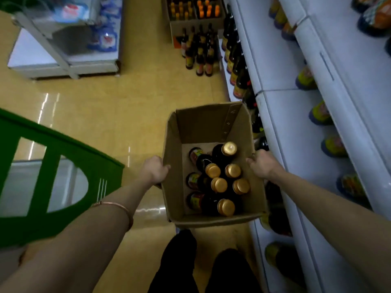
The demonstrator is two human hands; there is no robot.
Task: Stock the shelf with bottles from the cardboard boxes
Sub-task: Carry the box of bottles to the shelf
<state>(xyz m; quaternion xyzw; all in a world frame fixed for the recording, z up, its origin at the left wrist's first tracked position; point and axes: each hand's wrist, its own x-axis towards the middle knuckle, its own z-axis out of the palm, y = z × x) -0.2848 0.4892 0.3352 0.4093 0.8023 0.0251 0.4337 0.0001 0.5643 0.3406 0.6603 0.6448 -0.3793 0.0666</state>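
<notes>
I hold an open cardboard box (203,125) in front of me above the floor. My left hand (155,171) grips its left wall and my right hand (263,164) grips its right wall. Inside lie and stand several dark bottles with gold caps (219,183), crowded toward the near end. The white shelf unit (281,66) runs along the right, with dark bottles (238,66) lined on its lowest level.
Farther down the aisle, dark bottles stand on the floor (200,52) before another cardboard box (194,13) of orange-capped bottles. A green-framed freezer (50,178) is at my left, a white freezer (63,45) beyond it. Jars (320,114) fill the upper shelves.
</notes>
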